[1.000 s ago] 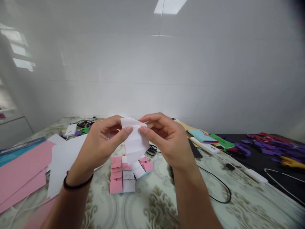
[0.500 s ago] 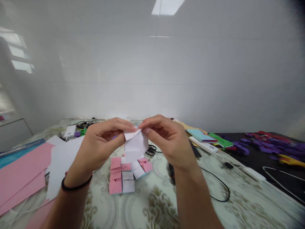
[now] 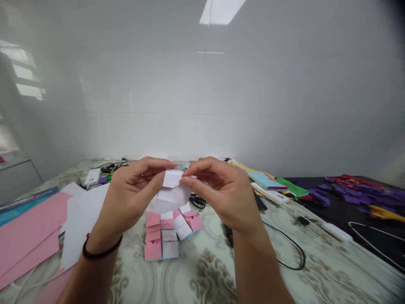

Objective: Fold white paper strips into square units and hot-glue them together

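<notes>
A small sheet of white paper (image 3: 172, 195), creased and with its top folded over, hangs above the table between my hands. My left hand (image 3: 139, 192) pinches its upper left part between thumb and fingers. At the upper right edge, my right hand (image 3: 220, 192) grips the fold with thumb and forefinger. Below the sheet lie several small folded pink pieces (image 3: 153, 250) and white folded pieces (image 3: 170, 250), set side by side, some tilted at the right. Scissors (image 3: 198, 202) lie behind the paper, their blades hidden.
Pink sheets (image 3: 31, 228) and white sheets (image 3: 84, 223) lie at the left. A white power bank (image 3: 93, 176) stands farther back. At right are a blue notepad (image 3: 266, 180), a green item (image 3: 291, 187), a black cable (image 3: 294, 245) and purple scraps (image 3: 351, 196) on a black surface.
The paper's lower part has swung back and away, and its folded top flap now faces me more. Both hands have shifted slightly but keep their hold.
</notes>
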The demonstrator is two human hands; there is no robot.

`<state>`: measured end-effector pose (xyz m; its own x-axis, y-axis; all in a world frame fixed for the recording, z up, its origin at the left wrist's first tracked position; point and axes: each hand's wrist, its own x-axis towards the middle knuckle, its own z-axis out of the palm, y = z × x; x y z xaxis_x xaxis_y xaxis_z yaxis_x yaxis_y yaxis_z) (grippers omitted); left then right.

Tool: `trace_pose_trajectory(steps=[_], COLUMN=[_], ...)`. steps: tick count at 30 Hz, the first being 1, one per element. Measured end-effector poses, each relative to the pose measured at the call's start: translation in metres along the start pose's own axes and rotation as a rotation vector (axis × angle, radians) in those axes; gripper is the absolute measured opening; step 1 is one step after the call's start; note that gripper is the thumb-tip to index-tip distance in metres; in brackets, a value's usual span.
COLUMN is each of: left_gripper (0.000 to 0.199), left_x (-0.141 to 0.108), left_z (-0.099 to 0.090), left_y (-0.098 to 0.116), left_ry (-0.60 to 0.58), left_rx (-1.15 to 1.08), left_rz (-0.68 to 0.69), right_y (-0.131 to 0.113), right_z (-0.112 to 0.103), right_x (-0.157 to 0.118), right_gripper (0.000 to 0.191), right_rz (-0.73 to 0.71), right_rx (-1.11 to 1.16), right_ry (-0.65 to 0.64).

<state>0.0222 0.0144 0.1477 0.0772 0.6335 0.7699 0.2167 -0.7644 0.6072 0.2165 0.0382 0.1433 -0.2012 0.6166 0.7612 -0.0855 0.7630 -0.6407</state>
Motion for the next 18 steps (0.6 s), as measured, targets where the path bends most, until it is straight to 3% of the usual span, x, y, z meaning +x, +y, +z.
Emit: trace_pose_trajectory(steps=[18], left_gripper=[0.014], left_x=[0.0008], left_z=[-0.0032], left_y=[0.0024], left_ry=[-0.091], left_rx=[-0.014], left_rz=[-0.101], right_y=[-0.0008], right_z=[-0.0036], right_x=[-0.0024], right_gripper=[0.013], right_rz=[0.012], right_rx=[-0.101], right_ry=[-0.034])
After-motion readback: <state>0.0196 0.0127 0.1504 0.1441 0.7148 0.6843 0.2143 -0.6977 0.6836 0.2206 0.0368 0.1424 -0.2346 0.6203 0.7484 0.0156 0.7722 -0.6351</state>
